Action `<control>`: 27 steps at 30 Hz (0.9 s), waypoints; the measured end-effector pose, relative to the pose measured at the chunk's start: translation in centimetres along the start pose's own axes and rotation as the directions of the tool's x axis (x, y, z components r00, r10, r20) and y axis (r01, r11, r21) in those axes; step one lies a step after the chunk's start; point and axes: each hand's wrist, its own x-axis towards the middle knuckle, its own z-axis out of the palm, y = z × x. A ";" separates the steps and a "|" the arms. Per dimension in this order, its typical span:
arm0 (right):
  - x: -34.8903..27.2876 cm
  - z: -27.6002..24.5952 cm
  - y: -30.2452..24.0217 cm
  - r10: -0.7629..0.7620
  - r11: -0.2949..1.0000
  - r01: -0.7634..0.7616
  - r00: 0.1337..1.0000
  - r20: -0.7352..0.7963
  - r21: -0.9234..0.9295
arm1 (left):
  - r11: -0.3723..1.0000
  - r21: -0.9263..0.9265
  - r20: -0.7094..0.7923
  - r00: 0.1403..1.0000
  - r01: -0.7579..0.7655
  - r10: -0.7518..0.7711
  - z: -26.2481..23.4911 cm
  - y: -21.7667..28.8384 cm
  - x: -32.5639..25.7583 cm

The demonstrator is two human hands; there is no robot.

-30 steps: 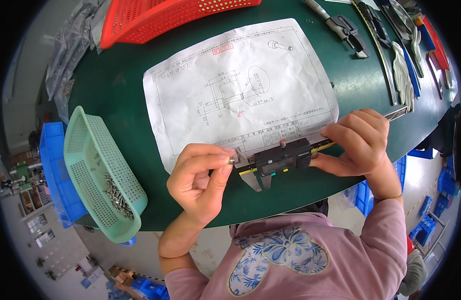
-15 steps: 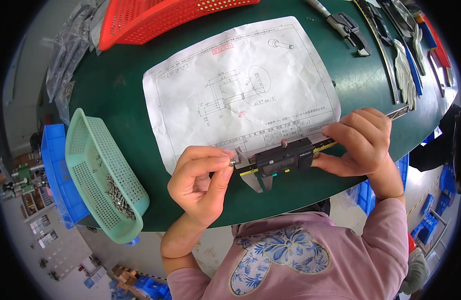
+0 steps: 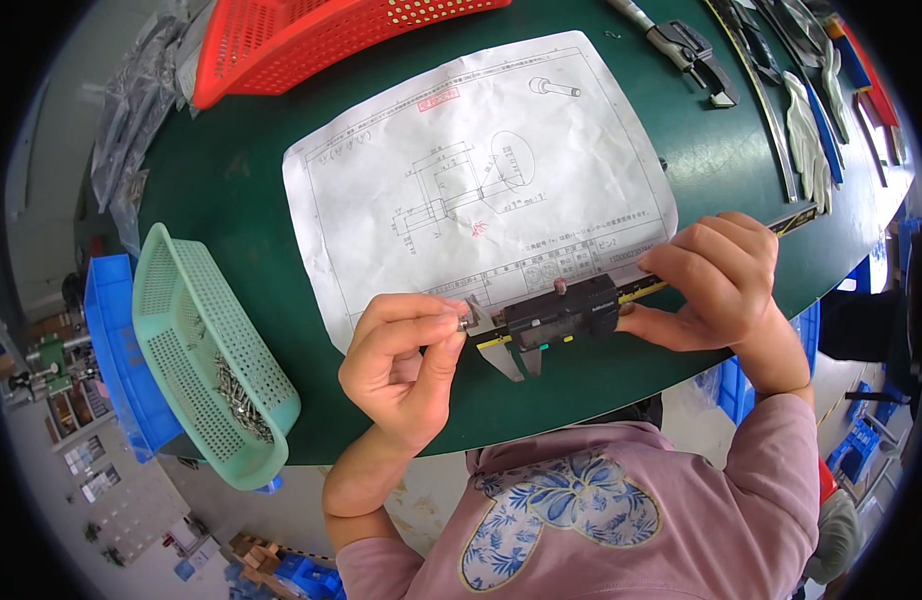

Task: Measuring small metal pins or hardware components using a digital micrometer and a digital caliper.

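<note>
Between the thumb and fingers of my left hand [image 3: 406, 365] is a small metal pin [image 3: 463, 324], mostly hidden by the fingertips. My right hand [image 3: 716, 285] grips a digital caliper [image 3: 561, 315] by its beam, thumb close to the black slider. The caliper's jaws lie at the pin; whether they touch it I cannot tell. Beneath both hands is a white technical drawing [image 3: 381, 190] showing a pin. To the left, a pale green perforated basket [image 3: 186, 330] holds a heap of small metal pins [image 3: 239, 395].
A red perforated basket [image 3: 311, 45] stands at the far edge of the green table [image 3: 221, 185]. Next to the green basket is a blue bin [image 3: 121, 350]. A micrometer [image 3: 686, 50], white gloves [image 3: 806, 145] and several tools lie at the far right. Plastic bags [image 3: 141, 120] sit far left.
The view has shifted slightly. The caliper is turned a little, its display tilted more away. Both hands keep their holds on the pin and the caliper.
</note>
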 end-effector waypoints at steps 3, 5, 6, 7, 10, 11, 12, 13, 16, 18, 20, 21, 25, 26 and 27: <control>-0.1 0.0 0.0 0.004 1.000 -0.004 1.000 0.005 -0.002 | 1.000 0.006 0.003 1.000 -0.003 0.003 0.0 -0.1 0.0; -0.1 0.0 0.1 0.004 1.000 -0.004 1.000 0.002 0.002 | 1.000 0.015 0.009 1.000 -0.008 0.008 0.0 -0.1 0.0; -0.1 0.0 0.1 0.004 1.000 -0.004 1.000 0.001 0.002 | 1.000 0.011 0.006 1.000 0.004 -0.004 0.0 0.0 0.0; -0.1 0.0 0.1 0.007 1.000 -0.007 1.000 0.001 0.002 | 1.000 0.006 0.004 1.000 0.015 -0.015 0.0 0.0 0.0; -0.1 0.0 0.0 0.010 1.000 -0.010 1.000 -0.002 0.002 | 1.000 0.008 0.001 1.000 -0.005 0.005 0.1 -0.1 0.0; -0.1 0.1 0.0 0.011 1.000 -0.011 1.000 -0.004 0.004 | 1.000 0.008 0.002 1.000 -0.005 0.005 0.1 -0.1 0.0; -0.1 0.1 0.0 0.011 1.000 -0.011 1.000 -0.004 0.004 | 1.000 0.006 -0.001 1.000 0.000 0.000 0.1 -0.1 -0.1; -0.1 0.0 0.0 0.013 1.000 -0.013 1.000 -0.001 0.001 | 1.000 0.004 -0.004 1.000 0.004 -0.004 0.2 -0.1 -0.1; -0.1 0.0 0.0 0.014 1.000 -0.014 1.000 0.004 -0.002 | 0.999 0.032 0.010 1.000 -0.004 0.003 0.1 -0.2 -0.2; -0.1 0.0 0.0 0.014 1.000 -0.014 1.000 0.006 -0.005 | 1.000 0.021 0.009 1.000 0.006 -0.006 0.2 -0.2 -0.2; -0.1 -0.1 0.0 0.020 1.000 -0.020 1.000 0.016 -0.010 | 1.000 0.006 0.009 1.000 0.016 -0.016 0.3 -0.2 -0.2; -0.2 -0.1 0.1 0.023 1.000 -0.023 1.000 0.018 -0.015 | 1.000 0.020 0.008 1.000 0.021 -0.021 0.3 -0.2 -0.2; -0.4 0.1 0.2 0.026 0.999 -0.026 1.000 0.003 -0.023 | 0.999 0.014 0.009 0.999 0.044 -0.045 0.2 0.0 -0.2; -0.4 0.1 0.1 0.023 0.999 -0.023 1.000 -0.007 -0.024 | 0.999 0.011 0.012 0.999 0.043 -0.043 0.2 -0.1 -0.2; -0.4 0.1 0.1 0.024 0.999 -0.024 1.000 -0.007 -0.028 | 1.000 0.018 0.012 1.000 0.023 -0.023 0.2 -0.2 -0.2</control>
